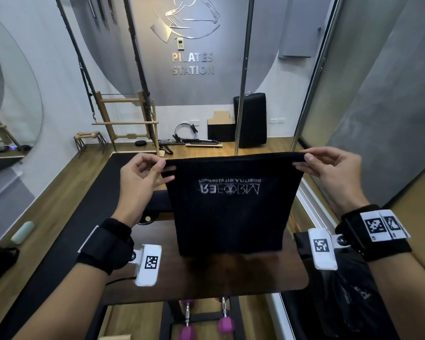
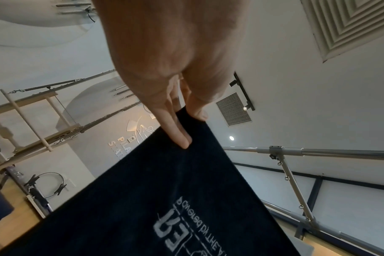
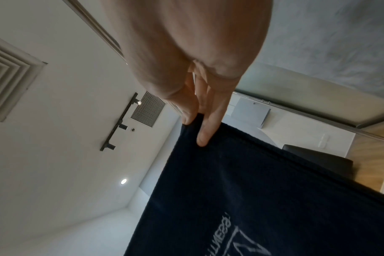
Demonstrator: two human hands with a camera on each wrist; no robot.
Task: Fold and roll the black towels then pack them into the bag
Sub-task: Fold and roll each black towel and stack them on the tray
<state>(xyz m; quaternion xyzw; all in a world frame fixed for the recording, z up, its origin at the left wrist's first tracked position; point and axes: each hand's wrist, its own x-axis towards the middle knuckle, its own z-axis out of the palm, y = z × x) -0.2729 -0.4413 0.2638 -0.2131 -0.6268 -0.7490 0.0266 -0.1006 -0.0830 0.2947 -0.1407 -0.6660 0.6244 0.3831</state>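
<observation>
Towel (image 1: 231, 212) hanging between left hand (image 1: 142, 177) and right hand (image 1: 329, 170).

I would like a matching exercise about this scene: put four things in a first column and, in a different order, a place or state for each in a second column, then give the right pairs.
Column 1
1. black towel
2. left hand
3. right hand
4. pink dumbbells

Column 2
A. pinches the towel's top corner on the side of the glass partition
B. lie on the floor under the wooden board
C. hangs in the air, its white lettering upside down
D. pinches the towel's top corner on the side of the wooden ladder frame

Pairs: 1-C, 2-D, 3-A, 4-B
</observation>
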